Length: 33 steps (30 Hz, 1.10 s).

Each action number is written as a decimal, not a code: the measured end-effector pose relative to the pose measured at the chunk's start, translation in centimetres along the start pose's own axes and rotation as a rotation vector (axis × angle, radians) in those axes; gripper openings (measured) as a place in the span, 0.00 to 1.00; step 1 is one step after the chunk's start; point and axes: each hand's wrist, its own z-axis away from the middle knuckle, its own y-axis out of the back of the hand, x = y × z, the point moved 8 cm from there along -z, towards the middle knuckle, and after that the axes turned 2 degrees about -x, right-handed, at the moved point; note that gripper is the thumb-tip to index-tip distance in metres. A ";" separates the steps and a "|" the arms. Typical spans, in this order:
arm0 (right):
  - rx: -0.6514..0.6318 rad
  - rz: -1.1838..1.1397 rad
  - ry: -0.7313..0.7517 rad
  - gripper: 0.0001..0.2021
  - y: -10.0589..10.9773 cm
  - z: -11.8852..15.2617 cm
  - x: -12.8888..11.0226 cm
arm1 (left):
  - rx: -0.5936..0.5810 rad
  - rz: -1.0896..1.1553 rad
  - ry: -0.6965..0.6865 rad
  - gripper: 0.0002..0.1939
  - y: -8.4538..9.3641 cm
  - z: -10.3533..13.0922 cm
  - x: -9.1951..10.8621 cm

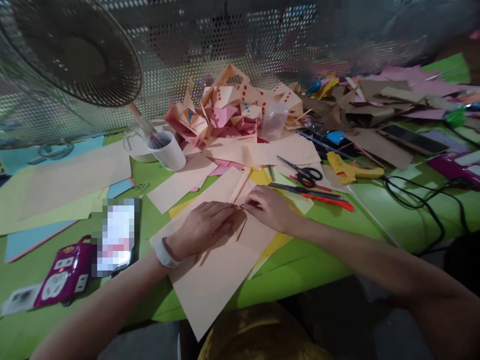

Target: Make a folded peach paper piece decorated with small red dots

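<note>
A large pale peach sheet [210, 295] lies over yellow paper on the green table. On it rests a narrow folded paper strip [241, 186]. My left hand [204, 226], with a white band at the wrist, lies palm down across the strip, its fingers together and pointing right. My right hand [270, 207] meets it at the fingertips, thumb and fingers pinched on the strip's edge. Just beyond and right of my right hand are black scissors [305, 175], a dark-bladed tool [292, 188] and a red-handled cutter [333, 201].
A yellow glue gun [350, 170] with a black cord lies at the right. Folded peach paper pieces [225, 107] are heaped at the back, near a white cup [168, 152] and a fan [78, 55]. A phone [116, 235] and purple power strip [65, 272] lie left.
</note>
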 end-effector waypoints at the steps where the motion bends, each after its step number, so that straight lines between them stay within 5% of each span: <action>1: 0.006 -0.013 -0.019 0.09 -0.1 0.0 0.1 | -0.008 0.006 0.010 0.17 0.0 0.0 -0.1; 33: 0.047 0.117 -0.101 0.02 -0.3 0.4 -0.2 | -0.049 -0.126 0.018 0.15 -0.7 0.0 0.1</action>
